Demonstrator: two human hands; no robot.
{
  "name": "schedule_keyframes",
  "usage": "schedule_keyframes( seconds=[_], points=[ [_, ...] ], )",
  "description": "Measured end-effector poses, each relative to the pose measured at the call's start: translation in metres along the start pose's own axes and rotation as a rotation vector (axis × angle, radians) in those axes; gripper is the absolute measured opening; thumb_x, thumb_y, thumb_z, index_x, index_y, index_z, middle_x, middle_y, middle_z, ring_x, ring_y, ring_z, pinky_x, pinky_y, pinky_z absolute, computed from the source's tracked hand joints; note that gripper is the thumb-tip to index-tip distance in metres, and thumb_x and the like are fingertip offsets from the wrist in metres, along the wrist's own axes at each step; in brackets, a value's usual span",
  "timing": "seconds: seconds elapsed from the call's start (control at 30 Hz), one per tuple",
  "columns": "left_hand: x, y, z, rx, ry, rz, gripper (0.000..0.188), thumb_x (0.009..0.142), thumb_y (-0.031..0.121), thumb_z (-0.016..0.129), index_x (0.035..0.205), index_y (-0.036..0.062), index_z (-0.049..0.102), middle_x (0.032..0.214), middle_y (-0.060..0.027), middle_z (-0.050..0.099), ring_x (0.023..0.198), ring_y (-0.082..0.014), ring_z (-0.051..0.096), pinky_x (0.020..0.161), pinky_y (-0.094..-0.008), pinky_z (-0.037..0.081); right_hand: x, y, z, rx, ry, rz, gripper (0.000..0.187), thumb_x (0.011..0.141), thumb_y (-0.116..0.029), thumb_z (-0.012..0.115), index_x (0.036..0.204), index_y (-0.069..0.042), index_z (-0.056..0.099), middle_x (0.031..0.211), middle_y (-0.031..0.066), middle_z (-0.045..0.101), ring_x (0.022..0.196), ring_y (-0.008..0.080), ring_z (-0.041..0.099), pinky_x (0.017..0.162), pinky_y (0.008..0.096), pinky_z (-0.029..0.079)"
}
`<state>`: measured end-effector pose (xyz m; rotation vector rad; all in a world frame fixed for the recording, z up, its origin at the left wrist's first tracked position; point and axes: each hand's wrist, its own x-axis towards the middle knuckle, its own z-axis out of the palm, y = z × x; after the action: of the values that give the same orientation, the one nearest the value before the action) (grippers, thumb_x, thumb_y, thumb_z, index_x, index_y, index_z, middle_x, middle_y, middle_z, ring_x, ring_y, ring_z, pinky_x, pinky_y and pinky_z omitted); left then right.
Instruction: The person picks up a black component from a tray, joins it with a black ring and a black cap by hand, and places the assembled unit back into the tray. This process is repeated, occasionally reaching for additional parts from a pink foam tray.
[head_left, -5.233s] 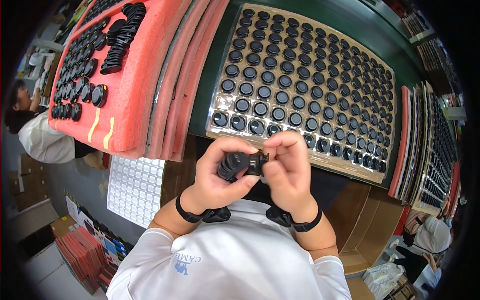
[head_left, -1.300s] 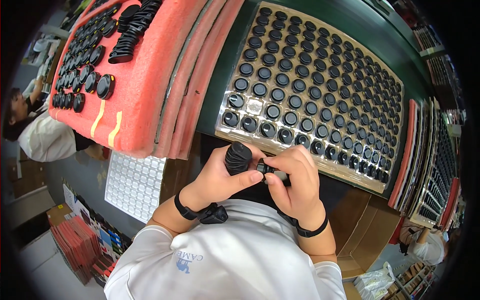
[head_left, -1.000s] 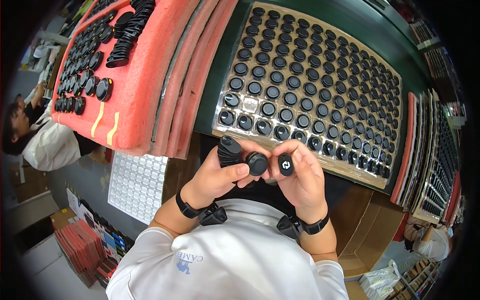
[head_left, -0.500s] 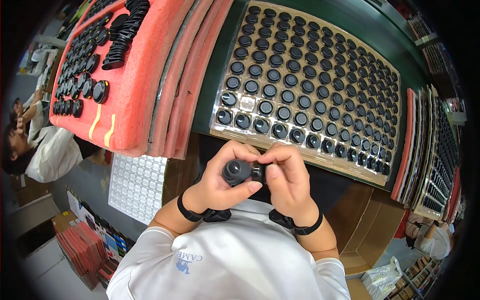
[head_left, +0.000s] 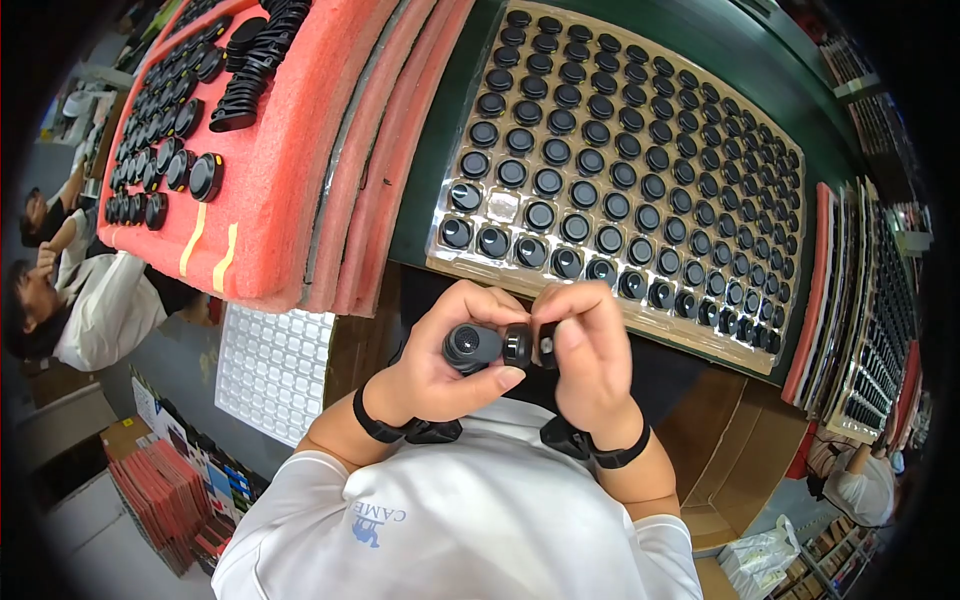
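Note:
My left hand (head_left: 445, 350) is closed around a stubby black cylinder (head_left: 470, 347) with a glossy, lens-like end. A short, shiny black round part (head_left: 516, 346) is also held at its fingertips, facing my right hand. My right hand (head_left: 590, 350) pinches a small black round cap (head_left: 547, 345) between thumb and fingers, a small gap away from that part. Both hands are in front of my chest, just below the near edge of a clear plastic tray (head_left: 455, 262). Rows of black, round lens-like parts (head_left: 583, 194) fill the tray; one pocket near its left end is bare.
Stacked pink foam sheets (head_left: 270, 250) at the left carry black round parts and a coiled black bundle (head_left: 262, 75). A white pocketed tray (head_left: 270, 370) lies below them. More trays stand at the right (head_left: 860, 330), above an open cardboard box (head_left: 745, 450). Other people are at the far left and right.
My right hand has drawn slightly to the right, taking the black cap off the round part so that a gap shows between them. My left hand keeps its hold.

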<state>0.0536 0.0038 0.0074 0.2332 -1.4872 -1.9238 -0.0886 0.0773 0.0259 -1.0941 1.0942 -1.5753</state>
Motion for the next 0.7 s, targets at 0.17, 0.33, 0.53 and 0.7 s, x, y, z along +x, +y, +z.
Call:
schedule_keyframes(
  seconds=[0.17, 0.33, 0.53, 0.7],
  points=[
    [0.000, 0.003, -0.002, 0.012, 0.027, -0.011, 0.042, 0.078, 0.000, 0.067, 0.114, -0.0009, 0.046, 0.104, -0.0112, 0.053, 0.091, -0.0121, 0.052, 0.079, -0.0263, 0.044, 0.003, 0.000, -0.005, 0.146, -0.027, -0.011, 0.022, 0.091, -0.009, 0.051, 0.111, -0.002, 0.043, 0.088, 0.0022, 0.050, 0.075, 0.0072, 0.044, 0.066, 0.0216, 0.037],
    [-0.001, 0.007, 0.000, -0.006, 0.073, -0.077, 0.042, 0.079, 0.012, 0.069, 0.111, 0.0001, 0.045, 0.101, -0.0133, 0.054, 0.091, -0.0152, 0.053, 0.079, -0.0281, 0.043, 0.005, -0.001, -0.008, 0.133, -0.039, 0.056, 0.032, 0.085, -0.013, 0.061, 0.111, -0.002, 0.044, 0.085, 0.0025, 0.050, 0.075, 0.0091, 0.044, 0.068, 0.0228, 0.037],
    [0.000, 0.006, -0.006, 0.089, 0.118, -0.085, 0.044, 0.080, 0.023, 0.071, 0.108, 0.0010, 0.045, 0.099, -0.0132, 0.056, 0.089, -0.0164, 0.054, 0.079, -0.0288, 0.043, 0.008, 0.002, -0.015, -0.214, -0.070, -0.076, 0.034, 0.078, -0.011, 0.069, 0.105, -0.002, 0.051, 0.086, 0.0056, 0.053, 0.076, 0.0139, 0.049, 0.070, 0.0263, 0.040],
    [-0.001, -0.002, -0.013, 0.113, 0.120, -0.050, 0.039, 0.081, 0.016, 0.070, 0.111, 0.0002, 0.050, 0.101, -0.0103, 0.058, 0.091, -0.0123, 0.054, 0.080, -0.0259, 0.044, 0.012, 0.003, -0.015, -0.368, -0.093, -0.149, 0.030, 0.079, -0.014, 0.068, 0.101, 0.000, 0.053, 0.092, 0.0087, 0.052, 0.083, 0.0152, 0.047, 0.074, 0.0254, 0.038]
  ],
)
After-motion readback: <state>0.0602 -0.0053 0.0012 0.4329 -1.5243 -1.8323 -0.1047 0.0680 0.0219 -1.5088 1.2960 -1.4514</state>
